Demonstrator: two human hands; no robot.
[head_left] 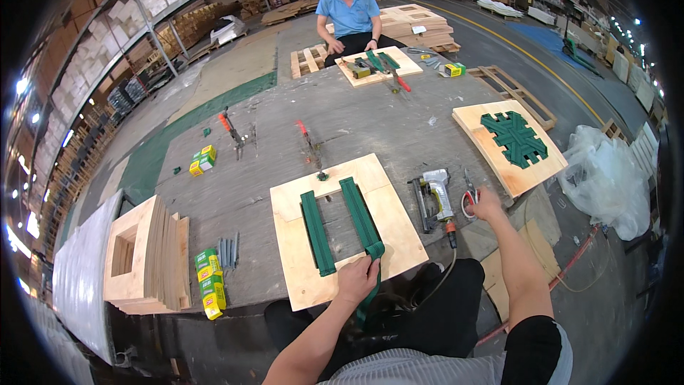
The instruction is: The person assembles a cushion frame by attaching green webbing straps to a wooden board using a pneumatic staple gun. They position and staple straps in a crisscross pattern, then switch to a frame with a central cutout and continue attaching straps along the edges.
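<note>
A square wooden frame (288, 239) with a rectangular opening lies at the table's near edge in front of me. Two green webbing straps (313, 224) run across the opening from far to near. My left hand (358, 278) pinches the near end of the right strap at the frame's near side, and the loose webbing hangs down toward my lap. Off to the right, my right hand (486, 204) has its fingers closed at the handles of a pair of scissors (468, 194) on the table. Between frame and scissors lies a pneumatic staple gun (436, 198) with its hose.
At right sits a board (467, 128) woven with green webbing. Stacked wooden frames (146, 257) stand at left beside yellow-green boxes (209, 281) and staple strips (228, 251). Clamp-like tools (308, 144) lie beyond. Across the table, a person (349, 14) works at another frame (410, 63).
</note>
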